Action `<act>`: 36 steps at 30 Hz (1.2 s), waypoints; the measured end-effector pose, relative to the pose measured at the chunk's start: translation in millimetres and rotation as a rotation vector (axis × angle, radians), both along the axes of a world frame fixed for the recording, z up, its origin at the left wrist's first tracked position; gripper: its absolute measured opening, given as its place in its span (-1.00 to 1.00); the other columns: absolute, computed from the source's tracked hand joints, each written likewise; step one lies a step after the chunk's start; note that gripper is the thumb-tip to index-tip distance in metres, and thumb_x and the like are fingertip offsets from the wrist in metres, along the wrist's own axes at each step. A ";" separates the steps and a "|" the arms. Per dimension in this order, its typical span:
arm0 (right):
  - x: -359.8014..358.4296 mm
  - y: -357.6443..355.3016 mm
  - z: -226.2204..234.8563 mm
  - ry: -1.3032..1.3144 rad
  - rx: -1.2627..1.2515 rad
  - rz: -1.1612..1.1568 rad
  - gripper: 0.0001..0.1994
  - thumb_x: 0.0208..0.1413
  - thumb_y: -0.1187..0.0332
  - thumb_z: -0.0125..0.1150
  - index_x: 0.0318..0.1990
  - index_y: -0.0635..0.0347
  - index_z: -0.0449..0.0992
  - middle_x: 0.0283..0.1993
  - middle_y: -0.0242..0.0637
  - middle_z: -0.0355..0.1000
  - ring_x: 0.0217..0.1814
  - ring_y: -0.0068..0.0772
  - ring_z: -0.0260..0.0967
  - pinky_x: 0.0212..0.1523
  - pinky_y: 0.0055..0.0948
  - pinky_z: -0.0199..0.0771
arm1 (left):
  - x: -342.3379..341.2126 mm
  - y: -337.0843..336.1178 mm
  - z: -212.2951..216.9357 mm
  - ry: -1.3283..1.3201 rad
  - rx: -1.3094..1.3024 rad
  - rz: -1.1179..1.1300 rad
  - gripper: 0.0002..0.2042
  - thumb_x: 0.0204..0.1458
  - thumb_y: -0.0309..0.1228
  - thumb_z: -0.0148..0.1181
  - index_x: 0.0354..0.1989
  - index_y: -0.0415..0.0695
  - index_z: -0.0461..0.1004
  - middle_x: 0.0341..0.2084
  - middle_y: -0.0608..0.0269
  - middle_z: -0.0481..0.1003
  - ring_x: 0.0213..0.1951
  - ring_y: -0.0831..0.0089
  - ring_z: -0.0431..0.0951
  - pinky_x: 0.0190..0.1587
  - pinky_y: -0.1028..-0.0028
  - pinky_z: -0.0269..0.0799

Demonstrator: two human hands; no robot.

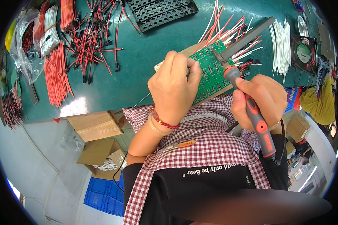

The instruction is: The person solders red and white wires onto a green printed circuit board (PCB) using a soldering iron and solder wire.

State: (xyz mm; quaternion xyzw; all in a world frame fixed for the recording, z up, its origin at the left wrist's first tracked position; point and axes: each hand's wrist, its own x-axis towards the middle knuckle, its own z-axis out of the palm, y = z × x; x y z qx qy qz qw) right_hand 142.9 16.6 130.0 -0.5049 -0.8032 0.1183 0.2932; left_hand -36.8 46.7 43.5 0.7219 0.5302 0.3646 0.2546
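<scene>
Right hand [266, 98] clamped round grey-and-orange plastic soldering iron [261, 128]. Left hand [173, 80] curled, grip contents hidden, cannot tell; partly covers green rectangular circuit board [210, 75].

The right fingers [266, 89] grip a soldering iron [262, 129] over a green circuit board [207, 77].

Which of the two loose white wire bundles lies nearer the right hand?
The white bundle beside the black fan; the other white bundle lies far left, among red wires.
</scene>
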 end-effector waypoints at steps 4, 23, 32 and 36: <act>-2.0 -4.7 3.5 -0.002 0.026 0.016 -0.75 -0.32 0.57 0.30 -0.36 0.41 0.53 -0.64 -0.24 0.34 -0.66 -0.27 0.37 -0.64 -0.40 0.40 | 0.0 -1.4 2.8 0.010 -0.005 -0.005 -0.84 -0.13 -0.65 0.30 -0.51 -0.19 0.40 -0.58 0.28 0.41 -0.62 0.50 0.41 -0.57 0.52 0.32; -7.3 -14.4 -10.6 0.007 0.076 0.014 -0.78 -0.26 0.54 0.28 -0.36 0.41 0.52 -0.62 -0.28 0.31 -0.69 -0.33 0.29 -0.68 -0.45 0.28 | 4.8 -3.4 1.9 0.078 0.006 -0.045 -0.84 -0.12 -0.53 0.32 -0.49 -0.12 0.41 -0.54 0.27 0.39 -0.56 0.29 0.47 -0.56 0.37 0.36; 64.6 17.3 19.4 0.338 -0.235 -0.367 -0.74 0.00 0.30 0.26 -0.21 0.31 0.54 -0.39 -0.40 0.40 -0.40 -0.65 0.21 -0.38 -0.60 0.15 | 1.0 4.0 9.8 0.031 0.047 0.006 -0.87 -0.10 -0.63 0.32 -0.47 -0.23 0.46 -0.51 0.25 0.39 -0.55 0.46 0.45 -0.54 0.49 0.35; 105.9 57.8 -14.5 0.629 -0.691 -0.149 -0.76 0.06 0.27 0.23 -0.24 0.27 0.49 -0.33 -0.41 0.32 -0.40 -0.71 0.11 -0.40 -0.65 0.03 | 4.0 5.3 5.8 0.032 0.000 -0.049 -0.84 -0.11 -0.59 0.33 -0.46 -0.18 0.43 -0.52 0.24 0.38 -0.53 0.36 0.46 -0.52 0.42 0.36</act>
